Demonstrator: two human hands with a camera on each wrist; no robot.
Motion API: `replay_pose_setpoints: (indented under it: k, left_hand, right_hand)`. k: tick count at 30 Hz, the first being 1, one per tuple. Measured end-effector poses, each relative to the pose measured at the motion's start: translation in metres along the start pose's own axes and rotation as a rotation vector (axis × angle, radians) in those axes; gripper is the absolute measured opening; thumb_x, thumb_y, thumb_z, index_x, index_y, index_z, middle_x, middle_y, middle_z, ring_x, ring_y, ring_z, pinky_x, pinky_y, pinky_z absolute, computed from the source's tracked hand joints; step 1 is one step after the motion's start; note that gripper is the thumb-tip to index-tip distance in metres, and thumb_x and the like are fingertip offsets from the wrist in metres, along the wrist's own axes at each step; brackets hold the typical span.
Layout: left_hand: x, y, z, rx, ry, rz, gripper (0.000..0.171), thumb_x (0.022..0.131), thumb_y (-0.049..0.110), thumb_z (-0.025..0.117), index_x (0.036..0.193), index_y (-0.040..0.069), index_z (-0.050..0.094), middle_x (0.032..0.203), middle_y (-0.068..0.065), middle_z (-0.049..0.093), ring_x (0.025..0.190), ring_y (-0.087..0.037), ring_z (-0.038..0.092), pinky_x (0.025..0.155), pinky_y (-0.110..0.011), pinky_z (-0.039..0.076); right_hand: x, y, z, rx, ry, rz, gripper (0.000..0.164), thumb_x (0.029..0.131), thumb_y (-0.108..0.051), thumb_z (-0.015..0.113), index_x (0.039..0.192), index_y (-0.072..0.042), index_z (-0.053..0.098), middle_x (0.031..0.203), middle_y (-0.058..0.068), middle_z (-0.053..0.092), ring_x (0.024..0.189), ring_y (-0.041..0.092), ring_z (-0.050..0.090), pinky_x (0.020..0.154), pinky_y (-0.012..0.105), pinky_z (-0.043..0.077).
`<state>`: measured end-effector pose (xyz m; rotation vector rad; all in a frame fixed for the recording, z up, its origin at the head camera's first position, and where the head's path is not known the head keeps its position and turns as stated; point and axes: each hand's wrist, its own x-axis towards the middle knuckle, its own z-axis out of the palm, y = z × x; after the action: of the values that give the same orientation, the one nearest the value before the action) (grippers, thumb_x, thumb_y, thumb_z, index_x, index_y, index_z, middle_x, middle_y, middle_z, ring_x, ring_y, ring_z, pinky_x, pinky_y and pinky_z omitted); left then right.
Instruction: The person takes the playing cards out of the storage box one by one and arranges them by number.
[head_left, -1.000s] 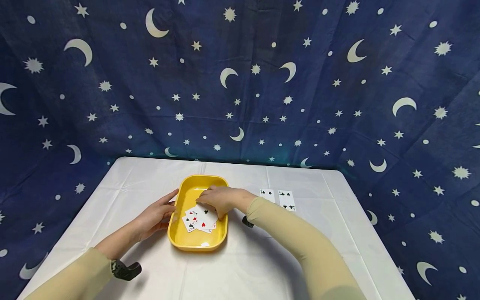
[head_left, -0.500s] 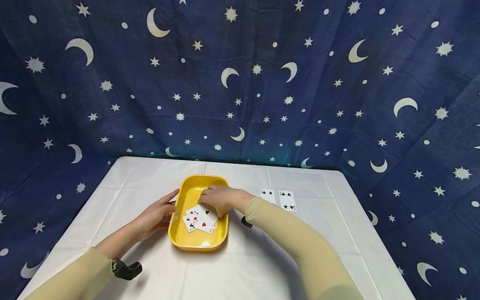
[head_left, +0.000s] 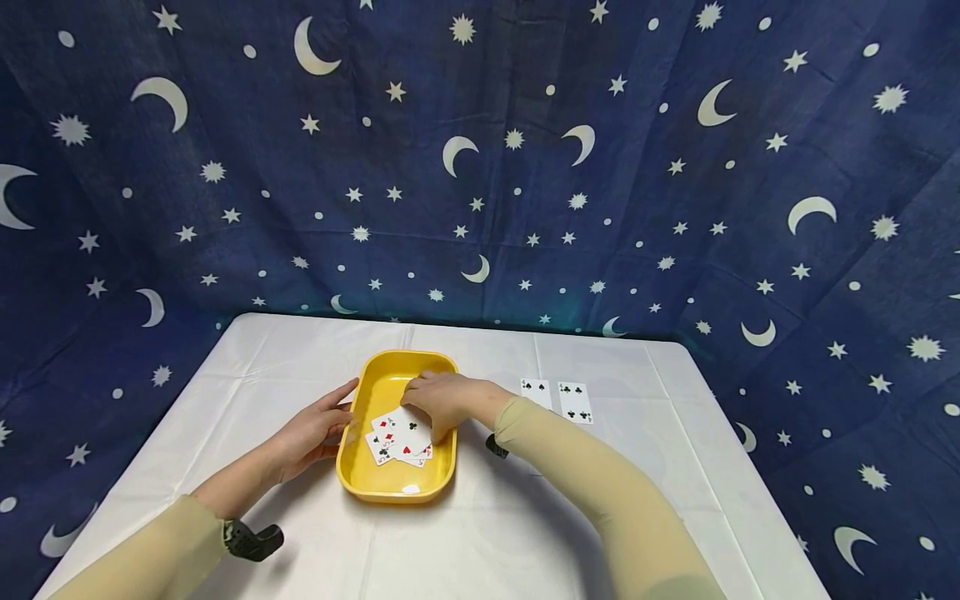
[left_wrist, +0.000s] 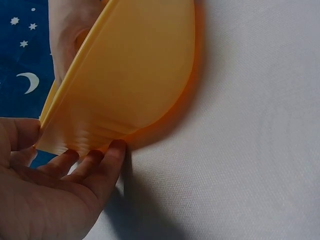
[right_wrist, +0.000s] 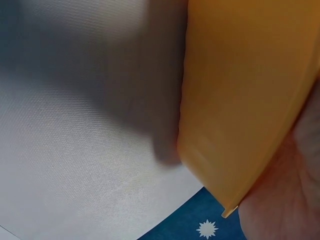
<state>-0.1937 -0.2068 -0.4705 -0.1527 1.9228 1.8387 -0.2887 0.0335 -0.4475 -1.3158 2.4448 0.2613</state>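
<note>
Beyond the left hand (head_left: 311, 429) and the right hand (head_left: 442, 400), a dark blue fabric backdrop (head_left: 412, 225) spans the view, patterned with pale crescent moons, stars and dots. It also runs down the side left of the left hand and the side right of the right hand. Soft folds cross it, and a teal tint shows along its lower part. Beneath both hands stands a table (head_left: 465, 554) with rounded far corners, draped in creased white cloth (head_left: 660, 417). A soft-edged shadow (head_left: 547, 525) lies nearer than the right hand.
</note>
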Motion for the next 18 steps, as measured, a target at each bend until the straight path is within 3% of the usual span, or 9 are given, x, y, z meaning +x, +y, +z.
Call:
replay_pose_setpoints:
  k: [18]
  left_hand:
    - [0.0004, 0.0003, -0.0002, 0.001, -0.014, 0.011, 0.071, 0.105, 0.014, 0.046, 0.167, 0.025, 0.013, 0.164, -0.024, 0.027, 0.133, -0.039, 0.050, 0.098, -0.046, 0.053]
  right_hand:
    - [-0.0026, 0.0031, 0.0037, 0.056, 0.049, 0.011, 0.077, 0.078, -0.049, 0.084, 0.144, -0.023, 0.056, 0.137, -0.007, 0.054, 0.123, 0.012, 0.043, 0.108, 0.026, 0.037]
